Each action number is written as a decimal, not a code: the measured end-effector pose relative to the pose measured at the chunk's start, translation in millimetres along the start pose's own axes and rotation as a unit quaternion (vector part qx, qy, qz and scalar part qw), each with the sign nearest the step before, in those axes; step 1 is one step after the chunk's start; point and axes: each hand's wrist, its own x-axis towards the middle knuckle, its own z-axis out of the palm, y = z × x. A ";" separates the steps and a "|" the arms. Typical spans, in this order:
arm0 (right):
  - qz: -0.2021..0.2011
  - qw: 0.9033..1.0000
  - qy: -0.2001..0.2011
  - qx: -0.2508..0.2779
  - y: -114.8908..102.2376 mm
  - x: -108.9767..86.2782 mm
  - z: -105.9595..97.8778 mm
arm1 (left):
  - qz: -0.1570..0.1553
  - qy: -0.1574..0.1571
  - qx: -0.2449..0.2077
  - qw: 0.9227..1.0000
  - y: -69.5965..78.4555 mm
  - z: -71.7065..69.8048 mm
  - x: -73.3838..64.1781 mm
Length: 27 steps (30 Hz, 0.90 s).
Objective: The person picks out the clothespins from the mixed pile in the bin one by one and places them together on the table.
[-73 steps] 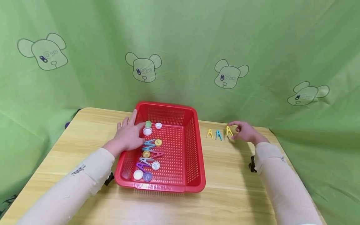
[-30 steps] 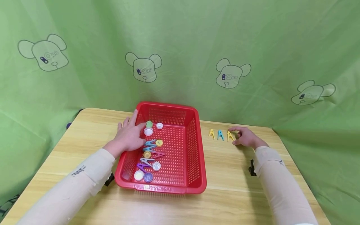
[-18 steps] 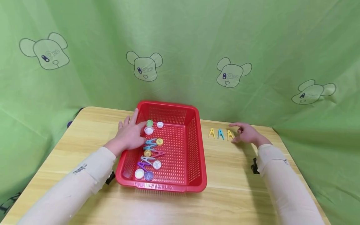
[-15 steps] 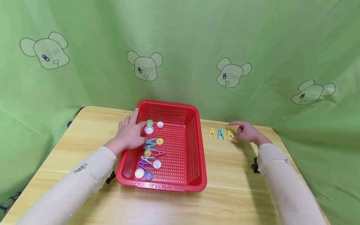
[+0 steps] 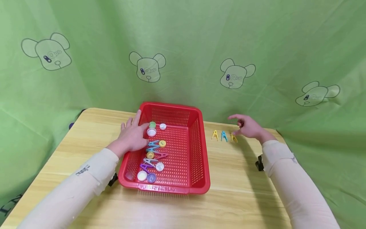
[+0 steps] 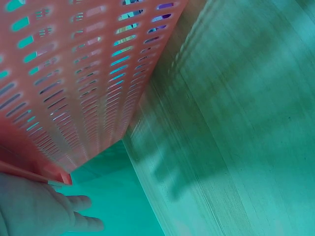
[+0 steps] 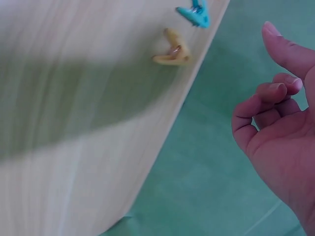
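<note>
Yellow plastic sits just below your right hand (image 5: 248,126): the end clip (image 5: 233,138), last in a row of three on the bench (image 5: 228,178). Beside it lies the blue clip (image 5: 224,136), and beyond that the other yellow clip (image 5: 215,135), nearest the red basket (image 5: 163,189).

The step in hand looks like fine work at that end clip. To do it well, approach or leave it straight from above, thumb and index finger on opposite sides, since a sideways sweep would probably nudge the row. Such light clips likely slide easily, so a soft touch should do.

Your right fingers hold nothing: the index reaches out, the thumb stands well apart from it, and the others curl loosely. From above, the thumb tip overlaps the end clip's top, but the right wrist view shows the hand clear of it.

Your left hand (image 5: 131,136) lies over the basket's left rim with its fingers spread, none clamped on anything. Index and thumb reach inside, near the green cap (image 5: 152,125) and the upper blue clip (image 5: 153,143); whether they touch those, you cannot tell.
</note>
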 end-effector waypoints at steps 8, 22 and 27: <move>-0.031 0.999 -0.022 0.006 -30.1 14.5 4.5 | -0.002 -0.002 -0.003 1.000 -0.1 0.2 0.4; -0.129 0.990 -0.061 -0.021 -89.2 30.5 20.2 | -0.001 -0.006 0.000 1.000 0.0 -0.5 1.1; -0.138 0.987 -0.071 -0.029 -106.7 33.1 24.8 | -0.002 -0.007 0.000 1.000 -0.2 0.0 0.9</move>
